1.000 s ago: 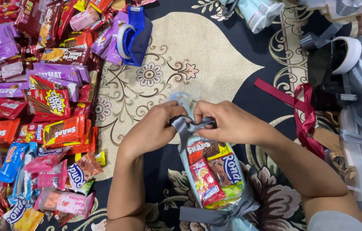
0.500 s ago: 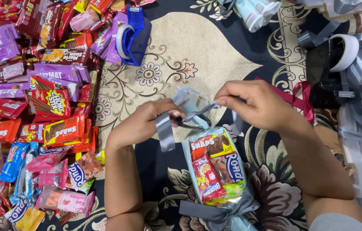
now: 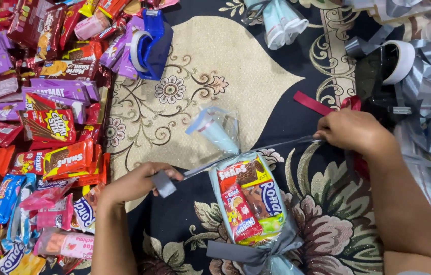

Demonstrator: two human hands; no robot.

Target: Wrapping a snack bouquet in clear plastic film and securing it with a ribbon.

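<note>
Dark floral carpet [image 3: 215,66] carries a clear snack bag [image 3: 248,201] near its lower edge, long axis running bottom to top, its neck pointing away from the person and its base cut off. Both hands are wide apart, the left hand [image 3: 136,183] and right hand [image 3: 353,130] each pinched on an end of the grey ribbon [image 3: 236,159] stretched taut across the neck; the ribbon's right end is hidden inside the fist.

Bright, even overhead light, soft shadows (faint glare on shiny wrappers), focus sharp throughout.

Between our hands, a grey ribbon [image 3: 236,159] crosses a clear bag [image 3: 248,203] of red, blue and green packets; beneath lies a dark floral cloth [image 3: 215,66] with cream medallion.
</note>
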